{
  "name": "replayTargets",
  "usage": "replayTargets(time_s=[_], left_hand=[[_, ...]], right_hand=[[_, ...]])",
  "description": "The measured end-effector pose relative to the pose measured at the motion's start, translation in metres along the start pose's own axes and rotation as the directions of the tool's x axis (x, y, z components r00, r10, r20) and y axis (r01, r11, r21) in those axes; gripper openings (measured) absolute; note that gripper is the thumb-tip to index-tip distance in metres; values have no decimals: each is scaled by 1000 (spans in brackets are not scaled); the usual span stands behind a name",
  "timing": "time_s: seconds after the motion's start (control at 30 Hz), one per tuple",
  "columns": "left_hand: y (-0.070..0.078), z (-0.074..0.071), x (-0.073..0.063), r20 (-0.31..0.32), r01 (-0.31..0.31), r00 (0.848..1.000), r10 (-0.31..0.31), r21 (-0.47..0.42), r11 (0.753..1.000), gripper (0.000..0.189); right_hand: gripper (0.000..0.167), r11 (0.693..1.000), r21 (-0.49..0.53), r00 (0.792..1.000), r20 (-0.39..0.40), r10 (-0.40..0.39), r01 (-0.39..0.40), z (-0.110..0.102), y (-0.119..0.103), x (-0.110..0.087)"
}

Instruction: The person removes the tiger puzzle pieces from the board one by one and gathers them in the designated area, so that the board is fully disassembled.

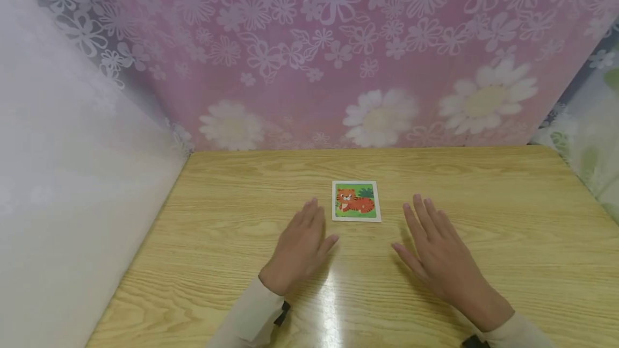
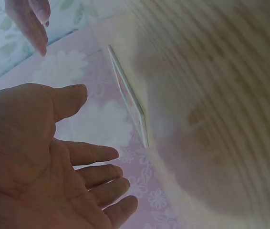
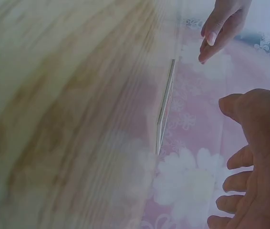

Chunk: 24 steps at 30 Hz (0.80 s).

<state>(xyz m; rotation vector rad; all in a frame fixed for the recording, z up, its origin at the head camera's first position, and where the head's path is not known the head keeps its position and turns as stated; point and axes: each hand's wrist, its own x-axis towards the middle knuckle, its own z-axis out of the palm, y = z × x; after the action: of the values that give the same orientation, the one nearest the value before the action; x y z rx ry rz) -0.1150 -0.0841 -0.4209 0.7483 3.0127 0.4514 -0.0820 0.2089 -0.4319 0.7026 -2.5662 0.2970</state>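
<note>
Left hand [image 1: 301, 243], lower centre of head view: fingers extended, close together, thumb angled out rightward. Right hand [image 1: 444, 259], lower right: fingers extended, slightly spread, thumb pointing upper left. Hands apart. Left forearm [image 1: 249, 313], right forearm [image 1: 519, 332] enter from bottom edge.

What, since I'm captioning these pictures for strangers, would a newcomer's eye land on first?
Probably the bright card with an orange tiger on green, lying on the wood-grained table toward its far side. Next come the two open hands, the left hand and right hand, on either side of the card and not touching it. Behind the table, a pink cloth with white flowers fills the background.
</note>
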Motion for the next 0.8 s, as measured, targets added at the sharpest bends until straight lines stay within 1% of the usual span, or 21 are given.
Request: replayTargets(time_s=[0.23, 0.4, 0.57, 0.8], left_hand=[[3, 8, 12, 61, -39, 997, 38, 19, 999, 66], [7, 9, 17, 122, -27, 992, 26, 6, 1000, 65], [10, 10, 21, 156, -37, 987, 36, 3, 999, 63], [11, 11, 23, 199, -49, 978, 53, -26, 998, 65]], right_hand=[[75, 1000, 21, 998, 63, 22, -24, 4, -2, 2], [75, 999, 42, 998, 65, 14, -17, 7, -3, 4], [74, 999, 49, 998, 61, 0, -3, 10, -4, 8], [73, 998, 56, 995, 99, 1, -7, 16, -8, 13]])
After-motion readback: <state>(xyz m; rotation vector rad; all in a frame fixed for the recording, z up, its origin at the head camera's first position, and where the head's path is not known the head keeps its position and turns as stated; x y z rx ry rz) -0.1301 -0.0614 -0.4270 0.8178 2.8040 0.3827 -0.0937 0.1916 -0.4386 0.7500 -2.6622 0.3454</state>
